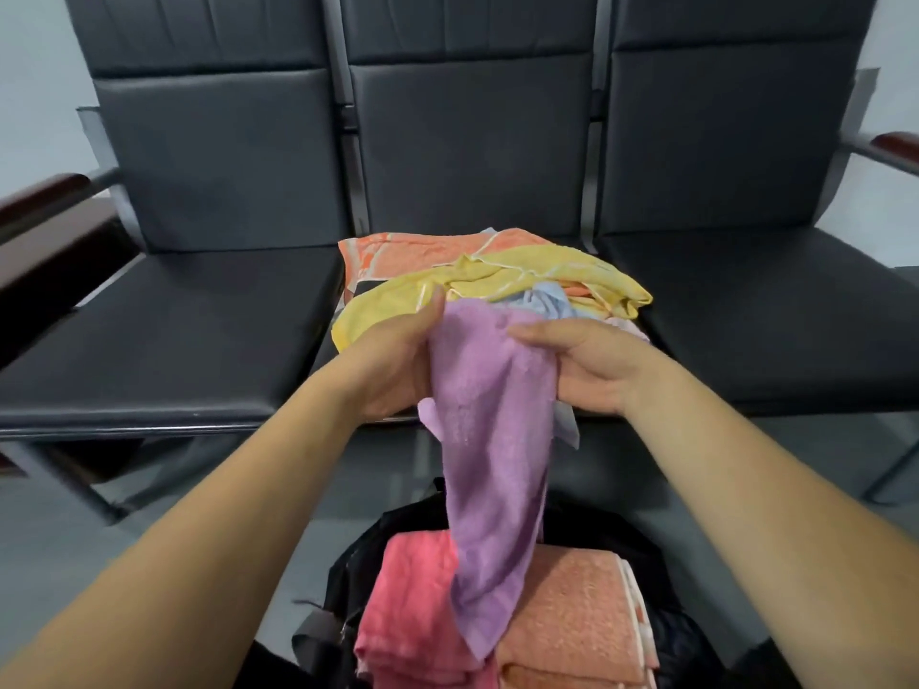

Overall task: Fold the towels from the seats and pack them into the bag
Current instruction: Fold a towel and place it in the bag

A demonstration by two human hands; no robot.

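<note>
A purple towel [490, 479] hangs down from both hands in front of the middle seat. My left hand [398, 360] grips its upper left part and my right hand [592, 368] grips its upper right part. Behind the hands, a heap of unfolded towels lies on the middle seat: a yellow towel [522, 281], an orange patterned towel [413, 256] and a light blue towel [549, 300]. Below, an open black bag [363, 554] on the floor holds a folded pink towel [413, 604] and a folded peach towel [577, 609]. The purple towel's lower end dangles over them.
A row of three black padded seats fills the view, with the left seat [174, 340] and the right seat [776, 310] bare. Dark wooden armrests [45, 191] stand at both ends. Grey floor lies under the seats around the bag.
</note>
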